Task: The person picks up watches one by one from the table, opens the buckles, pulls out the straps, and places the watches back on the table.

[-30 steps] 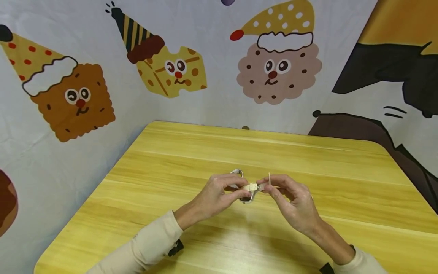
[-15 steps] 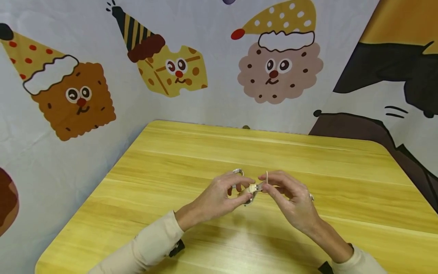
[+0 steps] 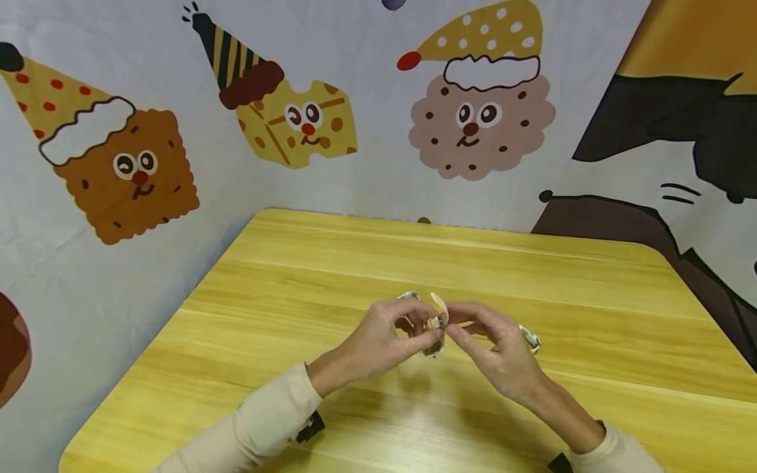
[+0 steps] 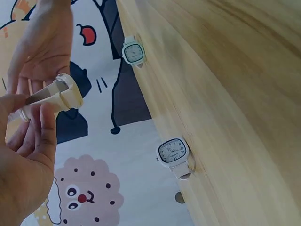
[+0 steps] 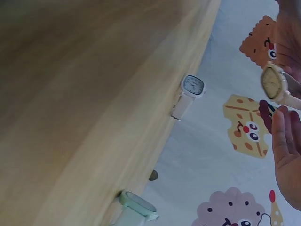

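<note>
Cream, rounded-square wristwatch (image 5: 273, 83), held aloft
Left hand (image 3: 381, 335) and right hand (image 3: 507, 355) angle inward, nearly meeting — each pinching the wristwatch's pale strap (image 3: 439, 303).

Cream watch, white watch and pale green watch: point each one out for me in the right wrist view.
Cream watch (image 5: 272, 83), right wrist view, on its dial.
White watch (image 5: 193, 85), right wrist view, on its dial.
Pale green watch (image 5: 136, 206), right wrist view, on its case.
</note>
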{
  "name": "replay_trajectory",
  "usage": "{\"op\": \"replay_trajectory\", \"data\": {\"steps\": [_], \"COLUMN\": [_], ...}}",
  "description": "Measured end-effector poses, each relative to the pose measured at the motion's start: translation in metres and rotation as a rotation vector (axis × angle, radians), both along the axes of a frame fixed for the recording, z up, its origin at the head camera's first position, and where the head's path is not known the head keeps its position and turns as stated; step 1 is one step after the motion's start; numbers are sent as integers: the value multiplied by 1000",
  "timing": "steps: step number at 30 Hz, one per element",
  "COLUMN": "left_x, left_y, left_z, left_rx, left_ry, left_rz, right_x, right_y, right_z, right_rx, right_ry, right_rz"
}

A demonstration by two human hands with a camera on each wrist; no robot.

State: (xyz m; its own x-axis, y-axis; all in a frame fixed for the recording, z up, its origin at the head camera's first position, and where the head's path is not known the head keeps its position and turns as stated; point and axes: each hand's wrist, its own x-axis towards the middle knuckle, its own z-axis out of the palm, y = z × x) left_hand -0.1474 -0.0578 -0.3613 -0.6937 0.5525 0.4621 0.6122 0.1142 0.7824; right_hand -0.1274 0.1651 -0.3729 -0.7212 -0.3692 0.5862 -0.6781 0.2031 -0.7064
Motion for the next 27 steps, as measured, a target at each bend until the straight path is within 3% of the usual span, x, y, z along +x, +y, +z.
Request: {"op": "replay_trajectory", "data": {"steps": [9,14,21,27], "left_x": [0,-1,-3,-3], "left_y": [0,0,-1,-2], "left_z": [3,3,2,2], "left_rx": [68,84,102,97], "left_ry": [-127,-105,-91,-93], "left_rz": [33,27,22,13], "right_x": [-3,-5,-7,-7], "right_y": [-3,-4,-7,-9], "right_z": [-7,-8,-11,-14], "right_rx": [-7,-62,-124,-147], "right_ry": [129,143,244,250], "right_rz": [-11,28,64,77]}}
